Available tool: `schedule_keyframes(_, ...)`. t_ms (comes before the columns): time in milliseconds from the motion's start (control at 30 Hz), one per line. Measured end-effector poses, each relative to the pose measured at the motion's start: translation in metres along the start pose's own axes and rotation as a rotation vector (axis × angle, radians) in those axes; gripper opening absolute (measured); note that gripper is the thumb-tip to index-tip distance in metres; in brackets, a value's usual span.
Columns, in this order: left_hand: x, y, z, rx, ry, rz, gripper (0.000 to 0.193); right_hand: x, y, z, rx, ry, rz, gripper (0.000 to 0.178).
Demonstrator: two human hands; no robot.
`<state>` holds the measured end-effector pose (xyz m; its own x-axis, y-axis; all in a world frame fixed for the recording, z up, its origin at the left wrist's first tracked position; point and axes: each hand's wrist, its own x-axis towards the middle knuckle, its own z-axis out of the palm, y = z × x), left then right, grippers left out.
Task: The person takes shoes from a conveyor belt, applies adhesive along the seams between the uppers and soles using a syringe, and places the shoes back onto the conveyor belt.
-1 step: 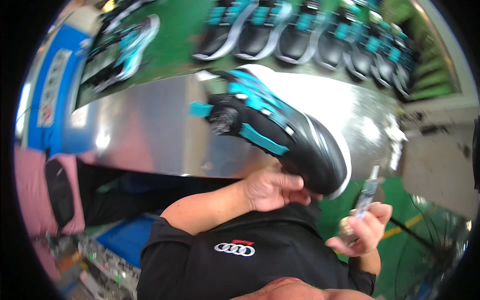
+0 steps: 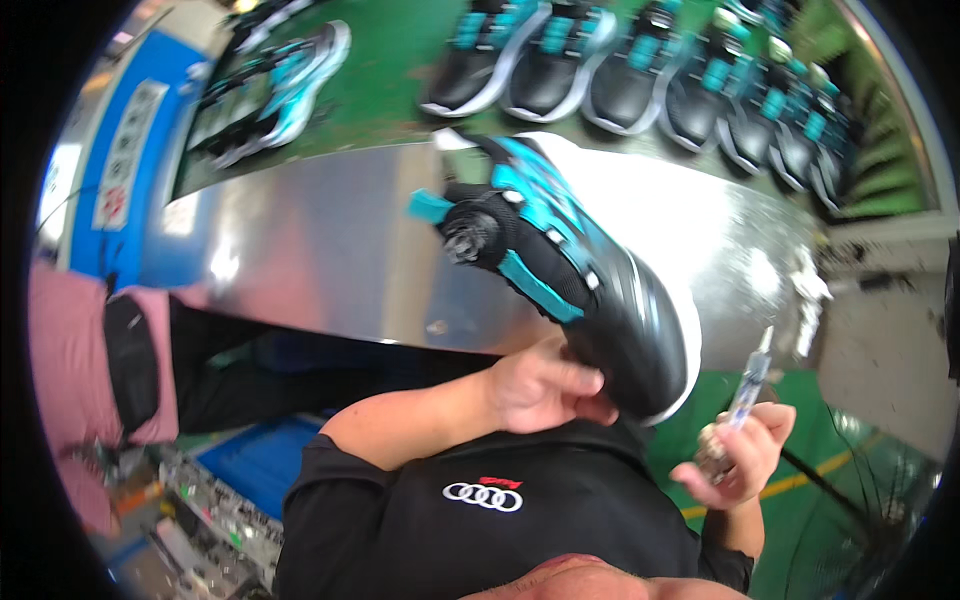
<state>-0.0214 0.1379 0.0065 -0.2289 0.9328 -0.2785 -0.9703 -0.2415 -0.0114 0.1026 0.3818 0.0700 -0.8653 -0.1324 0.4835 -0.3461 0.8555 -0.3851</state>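
A black and teal sneaker (image 2: 630,330) with a white sole is held tilted over the near edge of the metal table (image 2: 300,240). Its toe points toward me, and the heel end with a teal pull tab lies to the far left. My left hand (image 2: 550,388) grips the toe end from below, thumb along its side; some fingers are hidden under it. To the right of the toe, my right hand (image 2: 735,455) is closed around a slim clear syringe-like tool (image 2: 750,385). Its narrow white tip points up and away, apart from the sneaker.
Several matching sneakers (image 2: 625,90) stand in a row on the green surface beyond the table. Another sneaker (image 2: 300,90) lies at far left beside a blue panel (image 2: 140,130). Crumpled white material (image 2: 808,300) sits at the table's right end. A person in pink (image 2: 75,350) is at left.
The whole view has shifted slightly, so the surroundings sit farther right. The sneaker has turned a little, its toe swinging nearer to me. Both hands keep their hold.
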Motion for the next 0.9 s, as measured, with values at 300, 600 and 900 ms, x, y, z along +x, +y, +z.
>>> schedule_keyframes(300,-0.144,0.044,-0.036,0.436,0.421,0.716,0.071,0.040,0.047,0.095,0.095,0.010,0.079,0.046)
schedule_keyframes(600,-0.150,0.226,-0.030,0.840,0.532,0.944,0.043,0.054,0.043,0.109,0.122,-0.021,0.086,0.043)
schedule_keyframes(900,-0.060,0.339,-0.019,1.129,0.780,0.672,0.031,0.048,0.034,0.108,0.068,-0.109,0.184,0.048)
